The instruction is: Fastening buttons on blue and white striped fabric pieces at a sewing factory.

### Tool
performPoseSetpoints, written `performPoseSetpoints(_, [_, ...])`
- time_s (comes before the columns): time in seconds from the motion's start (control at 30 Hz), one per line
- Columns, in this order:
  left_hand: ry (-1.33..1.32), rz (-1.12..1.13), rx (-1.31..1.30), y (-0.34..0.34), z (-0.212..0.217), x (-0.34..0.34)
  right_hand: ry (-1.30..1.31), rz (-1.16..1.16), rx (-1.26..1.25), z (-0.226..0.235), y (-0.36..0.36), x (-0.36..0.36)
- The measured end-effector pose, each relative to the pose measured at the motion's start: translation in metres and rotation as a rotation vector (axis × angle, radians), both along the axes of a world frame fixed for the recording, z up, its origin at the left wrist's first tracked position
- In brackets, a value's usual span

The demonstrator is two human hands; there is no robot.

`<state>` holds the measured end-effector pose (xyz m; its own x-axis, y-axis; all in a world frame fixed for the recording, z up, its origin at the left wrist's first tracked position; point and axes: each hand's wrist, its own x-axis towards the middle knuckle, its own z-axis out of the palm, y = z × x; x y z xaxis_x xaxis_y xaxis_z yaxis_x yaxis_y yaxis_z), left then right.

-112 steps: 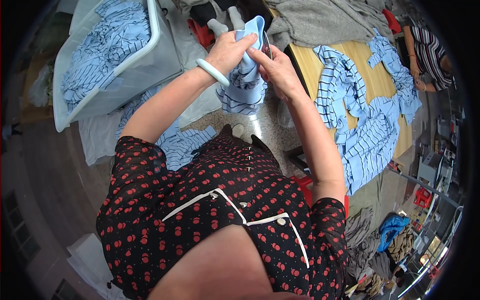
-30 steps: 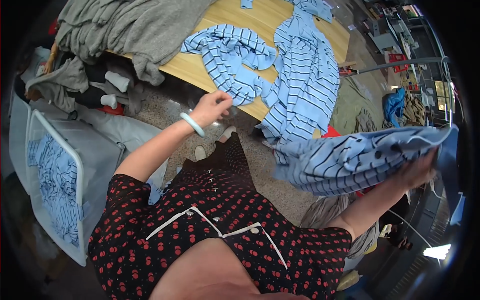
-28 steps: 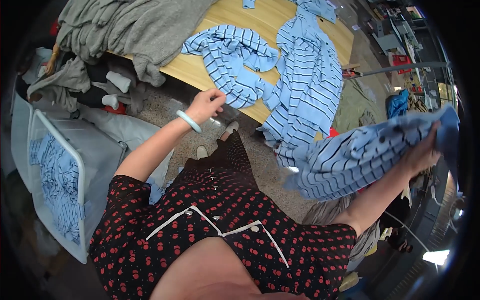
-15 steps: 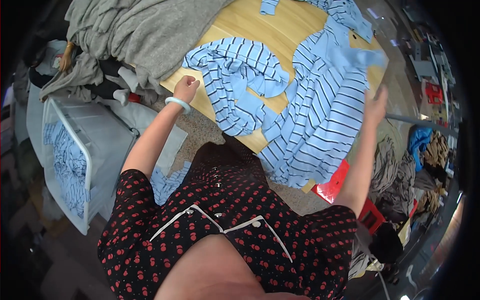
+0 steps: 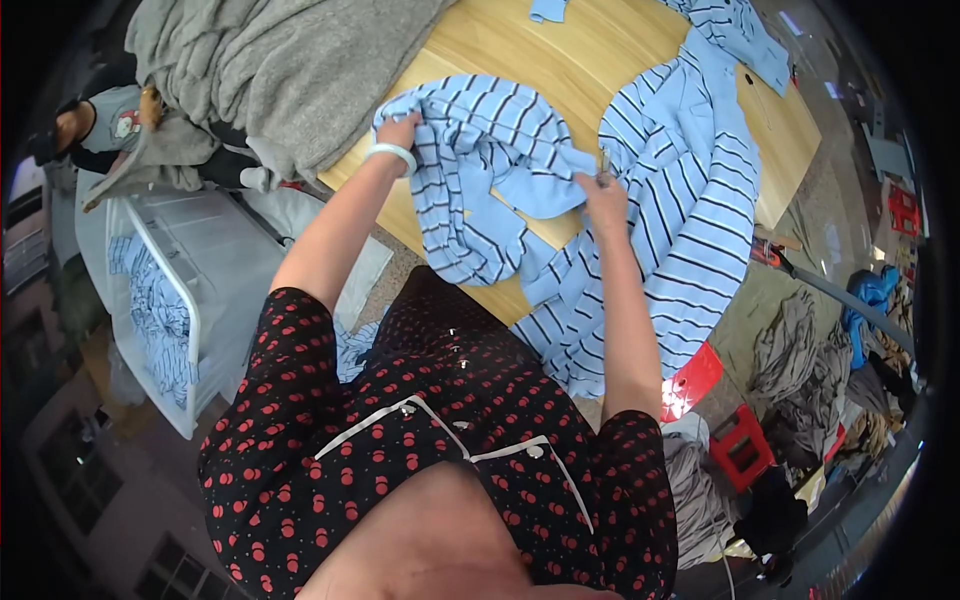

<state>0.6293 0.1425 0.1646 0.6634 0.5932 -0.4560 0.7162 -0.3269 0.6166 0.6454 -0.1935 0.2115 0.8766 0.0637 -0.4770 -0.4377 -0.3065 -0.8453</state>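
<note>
A light blue garment with dark and white stripes [image 5: 490, 100] lies in a loose ring on the wooden table [image 5: 545, 55]. My left hand [image 5: 398, 135], with a pale bangle at the wrist, is closed on its upper left edge. At the ring's right side my right hand [image 5: 606, 207] pinches the plain blue edge of the same garment. A small metal tool [image 5: 604, 168] sticks up from the right hand's fingers; its kind is too small to tell. Beside that hand a larger heap of striped cloth [image 5: 690, 230] spreads over the table's right side and front edge.
A heap of grey cloth [image 5: 290, 80] covers the table's far left. Left of me stands a clear plastic bin [image 5: 190, 320] with striped cloth inside. Red plastic stools [image 5: 742, 447] and piles of grey cloth [image 5: 790, 350] are at right. Another person [image 5: 100, 125] is at far left.
My left hand has moved up and right onto the ringed garment and closed on it. My right hand has come left from the big heap's outer side to that garment's edge.
</note>
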Motion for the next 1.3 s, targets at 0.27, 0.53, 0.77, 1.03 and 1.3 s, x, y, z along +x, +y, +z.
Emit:
performPoseSetpoints(0.27, [-0.481,0.022,-0.857,-0.02,0.171,0.083,-0.161,-0.525,0.445,0.151,-0.047,-0.018])
performPoseSetpoints(0.53, [-0.895,-0.811,-1.848,-0.022,0.319,0.084,-0.69,-0.682,0.663,0.291,-0.057,-0.082])
performPoseSetpoints(0.77, [-0.869,-0.646,-1.034,0.04,0.316,0.018,-0.8,-0.552,0.835,0.299,-0.048,-0.137])
performPoseSetpoints(1.03, [-0.823,-0.532,-0.951,0.09,0.304,-0.041,-0.964,-0.28,0.798,0.28,-0.037,-0.174])
performPoseSetpoints(1.3, [-0.734,-0.695,-1.067,0.053,0.294,0.022,-0.786,-0.355,1.06,0.288,-0.055,-0.153])
